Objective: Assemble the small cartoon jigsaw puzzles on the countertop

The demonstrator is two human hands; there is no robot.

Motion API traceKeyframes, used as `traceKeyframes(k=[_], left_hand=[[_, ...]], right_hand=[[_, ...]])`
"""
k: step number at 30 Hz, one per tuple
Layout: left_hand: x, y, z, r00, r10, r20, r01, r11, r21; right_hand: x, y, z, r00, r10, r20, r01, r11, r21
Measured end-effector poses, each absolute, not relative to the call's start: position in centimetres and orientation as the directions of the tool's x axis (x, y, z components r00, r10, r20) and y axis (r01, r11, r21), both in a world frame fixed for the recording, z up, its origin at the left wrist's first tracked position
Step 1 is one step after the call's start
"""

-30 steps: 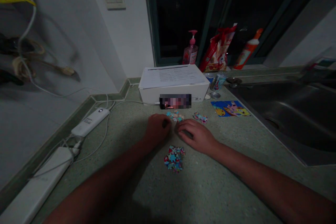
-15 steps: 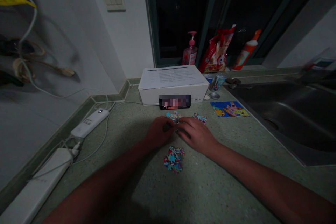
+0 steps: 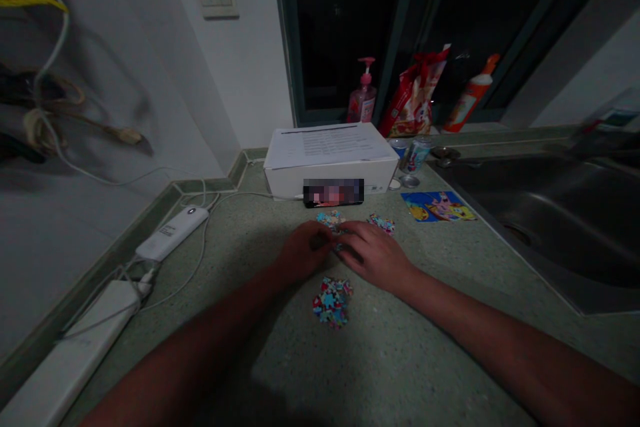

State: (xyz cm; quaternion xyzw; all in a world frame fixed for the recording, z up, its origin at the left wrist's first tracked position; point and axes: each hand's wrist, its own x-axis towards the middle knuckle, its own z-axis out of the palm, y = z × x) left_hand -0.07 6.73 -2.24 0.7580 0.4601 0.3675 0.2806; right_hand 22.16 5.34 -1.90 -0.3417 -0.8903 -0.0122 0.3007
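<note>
My left hand (image 3: 303, 252) and my right hand (image 3: 374, 255) lie close together on the green speckled counter (image 3: 400, 360), fingertips meeting over small jigsaw pieces (image 3: 331, 219). Both have curled fingers pinching at pieces between them; the pieces themselves are mostly hidden. A heap of loose colourful puzzle pieces (image 3: 331, 300) lies just in front of my hands. A smaller cluster of pieces (image 3: 381, 223) sits right of my right hand. A partly built cartoon picture (image 3: 439, 206) lies further right.
A white box with a printed sheet (image 3: 330, 159) and a phone (image 3: 333, 192) stand behind the hands. Power strips and cables (image 3: 170, 232) run along the left wall. A steel sink (image 3: 560, 220) lies right. A soap bottle (image 3: 363, 99), red bag (image 3: 415, 99) and can (image 3: 415, 155) stand by the window.
My hands have come together, the left sliding right and the right closing in until the fingertips meet over the pieces. The heap in front has not moved.
</note>
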Motion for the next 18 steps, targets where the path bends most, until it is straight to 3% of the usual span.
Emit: traceKeyframes(k=[9,18], left_hand=[[0.0,7.1,-2.7,0.239,0.904,0.353,0.465,-0.426,0.776],[-0.1,7.0,-2.3,0.234,0.904,0.357,0.498,-0.427,0.755]], right_hand=[[23.7,6.6,-1.2,-0.403,0.718,0.568,0.675,0.652,-0.345],[29.2,10.1,-0.3,-0.26,0.872,0.414,0.787,0.439,-0.433]])
